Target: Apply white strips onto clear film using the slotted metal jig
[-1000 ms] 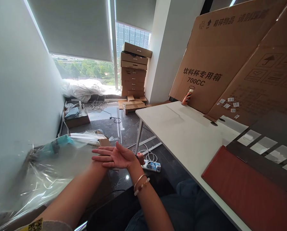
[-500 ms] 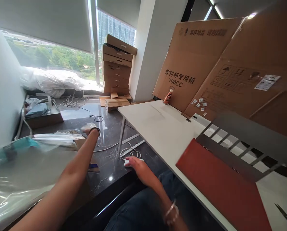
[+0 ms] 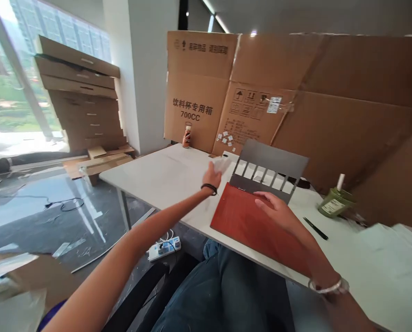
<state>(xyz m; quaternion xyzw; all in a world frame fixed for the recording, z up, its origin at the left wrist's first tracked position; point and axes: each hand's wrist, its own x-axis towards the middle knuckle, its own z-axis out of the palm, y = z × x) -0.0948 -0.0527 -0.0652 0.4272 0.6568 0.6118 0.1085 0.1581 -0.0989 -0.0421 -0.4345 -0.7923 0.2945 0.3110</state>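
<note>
My left hand (image 3: 211, 175) reaches over the white table with a whitish, see-through piece of plastic (image 3: 221, 164) in its fingers; motion blurs the plastic. My right hand (image 3: 277, 211) is open with its fingers stretched out, just over a reddish-brown board (image 3: 235, 214); I cannot tell whether it touches. The board lies near the table's front edge. Along its far side runs a dark grey panel (image 3: 271, 157) with a row of slots. A black pen-like tool (image 3: 315, 228) lies right of the board.
An orange-labelled bottle (image 3: 187, 137) stands at the far edge of the white table (image 3: 157, 170), before a large cardboard sheet (image 3: 202, 74). A green container (image 3: 333, 203) is at the right. A power strip (image 3: 164, 249) lies on the floor. Flat boxes (image 3: 84, 101) are stacked by the window.
My view has swung right. My left hand has moved from above the floor to over the table, carrying the see-through plastic. My right hand has come up from my lap over the board.
</note>
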